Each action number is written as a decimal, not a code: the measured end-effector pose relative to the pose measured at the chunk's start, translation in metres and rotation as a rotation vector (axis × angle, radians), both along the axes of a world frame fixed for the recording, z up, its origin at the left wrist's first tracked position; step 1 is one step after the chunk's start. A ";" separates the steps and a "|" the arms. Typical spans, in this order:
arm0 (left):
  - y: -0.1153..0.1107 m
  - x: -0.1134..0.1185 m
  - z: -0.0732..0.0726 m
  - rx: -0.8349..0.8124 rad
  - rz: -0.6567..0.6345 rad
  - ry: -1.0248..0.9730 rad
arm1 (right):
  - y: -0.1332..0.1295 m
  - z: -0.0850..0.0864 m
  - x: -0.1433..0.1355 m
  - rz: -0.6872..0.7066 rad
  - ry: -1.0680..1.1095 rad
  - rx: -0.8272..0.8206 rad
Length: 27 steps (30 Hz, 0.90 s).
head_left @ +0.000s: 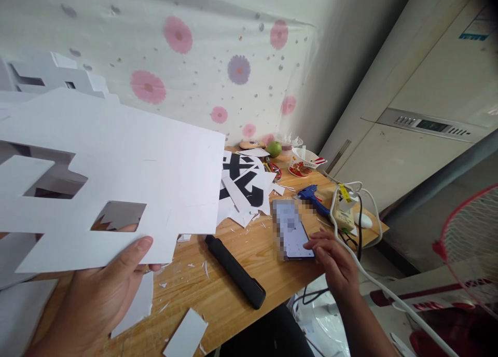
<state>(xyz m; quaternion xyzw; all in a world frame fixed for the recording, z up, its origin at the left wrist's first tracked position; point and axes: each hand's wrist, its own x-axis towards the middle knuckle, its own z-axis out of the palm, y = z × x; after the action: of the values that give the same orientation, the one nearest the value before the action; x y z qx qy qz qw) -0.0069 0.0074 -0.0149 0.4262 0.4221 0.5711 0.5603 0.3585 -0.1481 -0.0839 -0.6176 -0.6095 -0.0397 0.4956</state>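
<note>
Here we see our left hand (101,289) at 7 o'clock, its grip closed on the lower edge of a white cut-out board (128,180), thumb on top, board lifted above the worktop (229,300). At 4 o'clock our right hand (334,261) lies near the worktop's front edge, fingers loosely spread and touching a phone (291,232), not clasping it. Between both hands lies a black knife handle (235,270), with free wood around it and paper scraps (187,333).

White card (155,160), black knife (235,272)
</note>
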 end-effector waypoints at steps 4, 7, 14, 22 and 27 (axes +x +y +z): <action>-0.001 -0.001 0.000 -0.021 0.001 -0.020 | -0.008 0.000 -0.005 0.087 0.027 -0.015; -0.002 0.000 0.001 -0.047 0.012 -0.019 | -0.008 0.000 -0.009 0.100 0.047 -0.022; -0.005 0.004 0.010 -0.069 0.009 0.012 | -0.007 0.000 -0.010 0.116 0.076 -0.039; -0.003 0.002 0.004 -0.101 -0.026 -0.037 | -0.009 0.001 -0.008 0.131 0.052 -0.061; -0.002 0.000 0.003 -0.099 -0.004 -0.010 | -0.010 0.000 -0.007 0.115 0.050 -0.084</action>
<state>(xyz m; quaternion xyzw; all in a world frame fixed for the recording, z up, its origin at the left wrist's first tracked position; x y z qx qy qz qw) -0.0066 0.0051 -0.0115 0.3958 0.4463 0.5507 0.5839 0.3520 -0.1582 -0.0844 -0.6028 -0.6324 0.0299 0.4856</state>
